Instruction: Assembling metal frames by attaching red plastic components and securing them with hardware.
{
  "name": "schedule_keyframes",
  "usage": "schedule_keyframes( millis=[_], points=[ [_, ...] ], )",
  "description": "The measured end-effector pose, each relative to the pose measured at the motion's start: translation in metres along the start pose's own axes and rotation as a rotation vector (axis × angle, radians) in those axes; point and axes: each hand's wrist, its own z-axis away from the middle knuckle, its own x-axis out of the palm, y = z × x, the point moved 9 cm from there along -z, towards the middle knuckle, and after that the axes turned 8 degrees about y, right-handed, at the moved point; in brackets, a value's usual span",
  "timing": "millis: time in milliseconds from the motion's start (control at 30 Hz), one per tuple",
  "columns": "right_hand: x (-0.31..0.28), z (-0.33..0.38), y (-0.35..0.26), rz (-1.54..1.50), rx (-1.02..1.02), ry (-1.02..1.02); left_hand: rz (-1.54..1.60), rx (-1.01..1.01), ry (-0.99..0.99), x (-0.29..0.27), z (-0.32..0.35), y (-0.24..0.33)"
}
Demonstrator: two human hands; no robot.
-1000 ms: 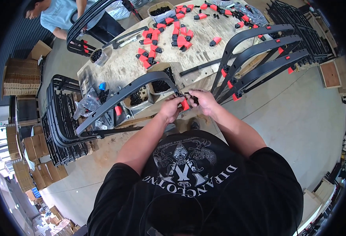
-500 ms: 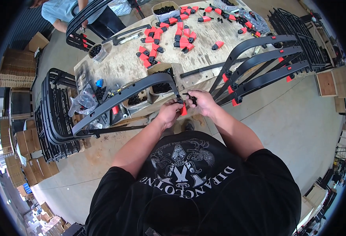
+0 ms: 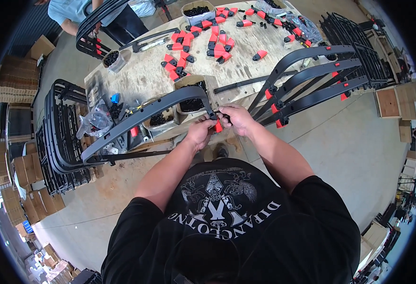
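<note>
A curved black metal frame (image 3: 146,112) leans over the table's near edge, its bent end coming down in front of me. My left hand (image 3: 200,134) is closed around a red-and-black end piece (image 3: 218,127) at that end. Beside it, my right hand (image 3: 238,120) is curled with fingertips meeting the frame's end. Small black parts (image 3: 226,119), seemingly bolts, show in its palm; the fingers hide most of them. Behind the hands stands a box of small black parts (image 3: 191,105), with a second tub of black parts (image 3: 160,117) to its left.
Several red-and-black end pieces (image 3: 217,46) lie across the wooden table (image 3: 137,83). More black frames (image 3: 307,87) rest at the right, and a stack of frames (image 3: 59,137) stands at the left. A co-worker (image 3: 80,16) handles frames at the far left. A clear plastic bag (image 3: 94,124) lies near the left corner.
My right hand has moved slightly left and closed in on the frame's end, bringing its fingertips to the red-and-black end piece. The left hand keeps its hold.
</note>
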Motion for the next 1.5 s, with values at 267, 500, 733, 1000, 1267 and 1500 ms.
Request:
schedule_keyframes(
  millis=[267, 500, 733, 1000, 1267, 1500],
  points=[
    [0.016, -0.003, 0.006, -0.088, 0.146, -0.131, 0.071, -0.016, -0.009, 0.000, 0.006, -0.002],
    [0.011, -0.006, 0.015, -0.043, 0.192, -0.101, -0.025, -0.077, -0.011, -0.013, -0.004, -0.014],
    [0.017, 0.005, -0.001, 0.147, 0.132, -0.014, -0.014, -0.072, 0.013, -0.013, -0.005, -0.013],
    [0.012, 0.004, 0.000, 0.313, 0.140, -0.012, -0.023, -0.035, 0.032, -0.006, 0.005, -0.005],
    [0.014, -0.001, 0.014, 0.167, 0.200, -0.075, -0.143, 0.023, 0.093, -0.012, 0.003, 0.004],
    [0.027, 0.042, 0.007, -0.301, 0.313, -0.277, -0.692, 0.564, 0.291, -0.041, 0.028, 0.044]
  ],
)
